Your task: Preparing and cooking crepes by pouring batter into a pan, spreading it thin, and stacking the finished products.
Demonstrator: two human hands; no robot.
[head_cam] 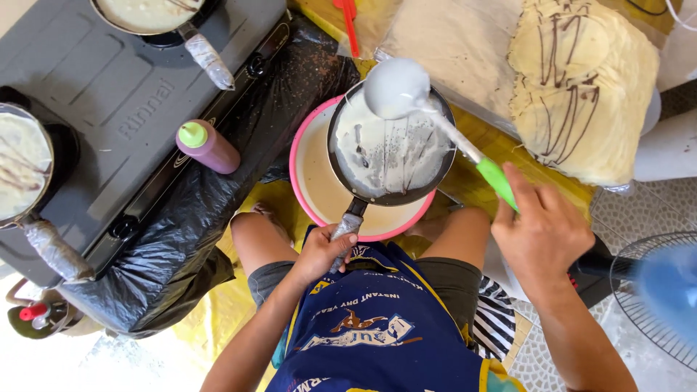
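Note:
My left hand (321, 252) grips the wrapped handle of a small black frying pan (428, 190), held over a pink basin (305, 190) of pale batter. Streaks of white batter coat the pan's inside. My right hand (541, 234) holds the green handle of a ladle (396, 87), whose white-coated bowl hangs over the pan's far rim. I sit with both knees either side of the basin, a blue and yellow apron over my lap.
A grey gas stove (123, 94) stands at left on black plastic, with a pan of crepe (145, 11) at the top and another (18, 167) at the far left. A purple squeeze bottle (209, 147) lies beside it. Stacked crepes with chocolate lines (581, 87) sit top right. A fan (661, 290) is at right.

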